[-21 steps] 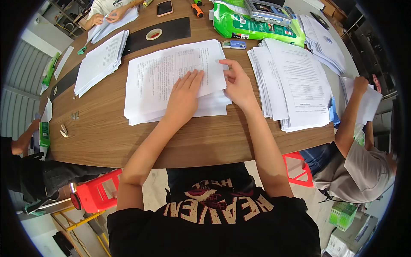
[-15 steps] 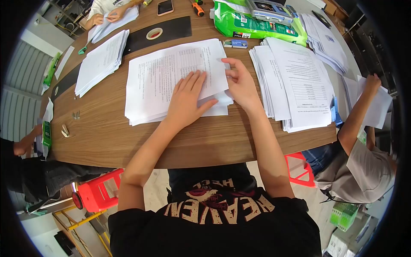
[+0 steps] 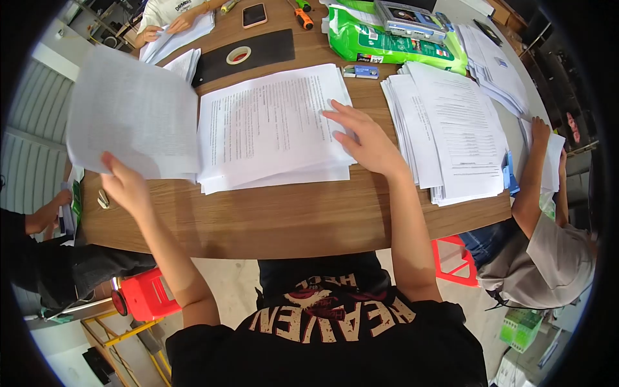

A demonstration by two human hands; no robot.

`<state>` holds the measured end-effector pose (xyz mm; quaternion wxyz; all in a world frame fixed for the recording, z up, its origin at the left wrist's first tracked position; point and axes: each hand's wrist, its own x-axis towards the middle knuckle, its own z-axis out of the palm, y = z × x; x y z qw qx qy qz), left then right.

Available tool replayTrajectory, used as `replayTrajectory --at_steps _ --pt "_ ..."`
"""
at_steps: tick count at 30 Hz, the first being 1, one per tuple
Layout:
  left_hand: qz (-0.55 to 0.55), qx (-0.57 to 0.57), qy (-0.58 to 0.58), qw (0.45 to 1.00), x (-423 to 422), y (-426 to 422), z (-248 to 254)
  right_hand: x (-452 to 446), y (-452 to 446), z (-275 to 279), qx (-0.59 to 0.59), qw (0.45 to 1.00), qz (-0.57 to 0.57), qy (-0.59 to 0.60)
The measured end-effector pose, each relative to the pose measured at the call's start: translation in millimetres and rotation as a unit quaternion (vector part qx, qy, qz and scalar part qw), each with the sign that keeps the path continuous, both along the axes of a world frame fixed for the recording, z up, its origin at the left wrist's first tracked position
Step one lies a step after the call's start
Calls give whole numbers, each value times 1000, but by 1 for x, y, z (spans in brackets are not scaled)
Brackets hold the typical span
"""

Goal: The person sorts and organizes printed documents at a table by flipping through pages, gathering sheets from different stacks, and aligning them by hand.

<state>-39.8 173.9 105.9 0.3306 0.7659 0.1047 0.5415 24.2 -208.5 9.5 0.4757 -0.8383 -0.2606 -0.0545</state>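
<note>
While my left hand [image 3: 127,188] gripped a raised white printed sheet [image 3: 132,116] by its near edge, my right hand [image 3: 369,140] spread its fingers loosely over the right end of a white printed paper stack [image 3: 271,122] on the brown wooden table [image 3: 290,222]. My sheet partly hid another white paper pile [image 3: 184,64]. Beyond lay a cream tape roll [image 3: 229,57] on a black panel [image 3: 274,49]; a fanned white printed bundle [image 3: 461,129] sat near my right wrist.

Office-like room, paper stacks [image 3: 274,126]
</note>
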Motion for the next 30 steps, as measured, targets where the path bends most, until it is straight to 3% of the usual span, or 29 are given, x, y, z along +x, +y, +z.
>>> replayTrajectory --at_steps 1,5,6,8,9,11,12,15,19,21,25,27,28,30 --pt "2 0 3 1000 -6 -2 11 -1 0 -3 -44 999 8 8" --pt "-25 271 161 949 -3 -31 16 2 -3 -9 -102 994 25 14" --pt "-143 233 210 939 -1 -68 22 3 -3 -9 -105 994 25 14" --pt "-235 207 287 905 22 -95 -17 5 -2 -7 -105 994 17 7" --pt "-270 289 252 883 31 -104 -41 6 -1 -7 -107 994 16 4" --pt "-326 282 270 861 41 -129 -79 8 0 -7 -80 996 3 -30" --pt "-329 282 267 861 41 -141 -87 8 2 -5 -81 996 0 -32" --pt "-354 293 316 830 31 -164 -101 5 9 -2 -145 965 -99 -195" --pt "-367 289 272 841 31 -168 -103 4 18 3 -113 978 -91 -153" --pt "-379 259 263 849 33 -165 -102 7 24 2 11 992 -56 -116" --pt "-402 185 248 862 35 -165 -98 3 34 10 93 982 -43 -158" --pt "-404 166 231 870 36 -163 -99 0 39 14 280 960 -6 13" --pt "-397 134 257 871 36 -160 -101 -3 40 18 279 960 -7 13" --pt "-389 101 282 871 37 -153 -99 -7 41 27 470 869 24 152"
